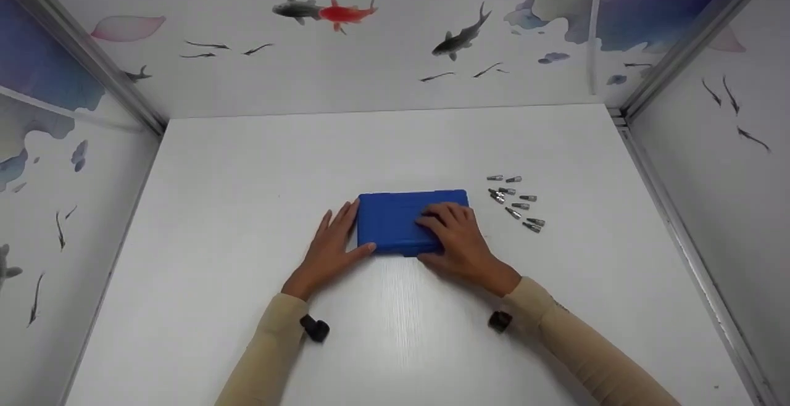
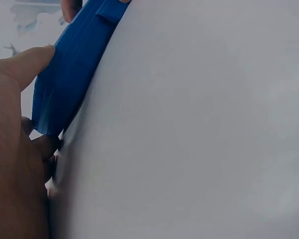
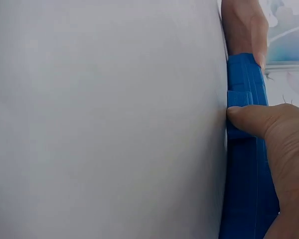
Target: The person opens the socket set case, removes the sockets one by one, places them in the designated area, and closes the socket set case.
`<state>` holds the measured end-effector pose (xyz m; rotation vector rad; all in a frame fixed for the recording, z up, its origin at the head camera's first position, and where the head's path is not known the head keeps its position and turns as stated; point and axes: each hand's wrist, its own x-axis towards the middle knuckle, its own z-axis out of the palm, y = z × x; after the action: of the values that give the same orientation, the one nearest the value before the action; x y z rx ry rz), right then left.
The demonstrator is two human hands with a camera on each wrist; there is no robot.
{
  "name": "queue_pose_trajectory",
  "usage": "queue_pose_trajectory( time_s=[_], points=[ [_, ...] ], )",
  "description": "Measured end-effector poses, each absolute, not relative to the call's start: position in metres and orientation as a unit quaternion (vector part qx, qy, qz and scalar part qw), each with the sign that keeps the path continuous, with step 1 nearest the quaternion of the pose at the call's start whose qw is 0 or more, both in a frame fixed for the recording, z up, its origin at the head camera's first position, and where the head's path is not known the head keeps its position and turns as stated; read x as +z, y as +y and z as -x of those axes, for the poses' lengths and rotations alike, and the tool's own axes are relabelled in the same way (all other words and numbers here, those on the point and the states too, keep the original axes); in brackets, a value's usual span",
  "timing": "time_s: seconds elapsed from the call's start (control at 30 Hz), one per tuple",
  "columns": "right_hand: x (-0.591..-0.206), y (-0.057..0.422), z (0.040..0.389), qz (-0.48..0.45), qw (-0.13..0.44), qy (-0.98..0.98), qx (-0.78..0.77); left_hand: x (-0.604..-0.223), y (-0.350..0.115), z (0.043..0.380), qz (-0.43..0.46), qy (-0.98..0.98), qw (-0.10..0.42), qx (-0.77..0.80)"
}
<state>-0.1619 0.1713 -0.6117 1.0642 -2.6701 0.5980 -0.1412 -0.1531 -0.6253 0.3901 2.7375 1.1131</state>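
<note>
A closed blue plastic case (image 1: 392, 218) lies flat on the white table. My left hand (image 1: 330, 252) holds its left end, thumb at the front left corner and fingers along the side. In the left wrist view the thumb (image 2: 37, 62) meets the edge of the case (image 2: 70, 74). Over the right part of the lid, my right hand (image 1: 460, 242) rests with bent fingers. Its thumb (image 3: 251, 119) presses the latch on the front face of the case (image 3: 241, 174), as the right wrist view shows. The contents of the case are hidden.
Several small metal bits (image 1: 520, 206) lie loose on the table (image 1: 247, 165) to the right of the case. White panels with painted fish (image 1: 463, 39) stand at the back and both sides. A metal rail (image 1: 685, 258) runs along the right edge.
</note>
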Motion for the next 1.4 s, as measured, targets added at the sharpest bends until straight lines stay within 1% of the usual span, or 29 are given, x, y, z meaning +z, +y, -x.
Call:
queue_pose_trajectory(
  time_s=[0.3, 0.6, 0.83, 1.07, 1.3, 1.4],
  points=[
    [-0.621, 0.174, 0.147, -0.354, 0.128, -0.898, 0.226, -0.629, -0.15, 0.128, -0.14, 0.914, 0.082, 0.371],
    [-0.611, 0.169, 0.156, -0.361, 0.156, -0.895, 0.21, -0.617, -0.153, 0.137, -0.15, 0.921, 0.076, 0.351],
    [-0.609, 0.167, 0.162, -0.362, 0.151, -0.897, 0.207, -0.617, -0.153, 0.14, -0.152, 0.921, 0.07, 0.353],
    [-0.614, 0.17, 0.162, -0.361, 0.161, -0.897, 0.198, -0.621, -0.15, 0.14, -0.159, 0.919, 0.068, 0.354],
    [-0.614, 0.168, 0.167, -0.348, 0.135, -0.905, 0.203, -0.622, -0.151, 0.145, -0.163, 0.921, 0.059, 0.349],
    [-0.617, 0.168, 0.168, -0.349, 0.127, -0.905, 0.208, -0.625, -0.152, 0.145, -0.163, 0.923, 0.064, 0.344]
  ],
)
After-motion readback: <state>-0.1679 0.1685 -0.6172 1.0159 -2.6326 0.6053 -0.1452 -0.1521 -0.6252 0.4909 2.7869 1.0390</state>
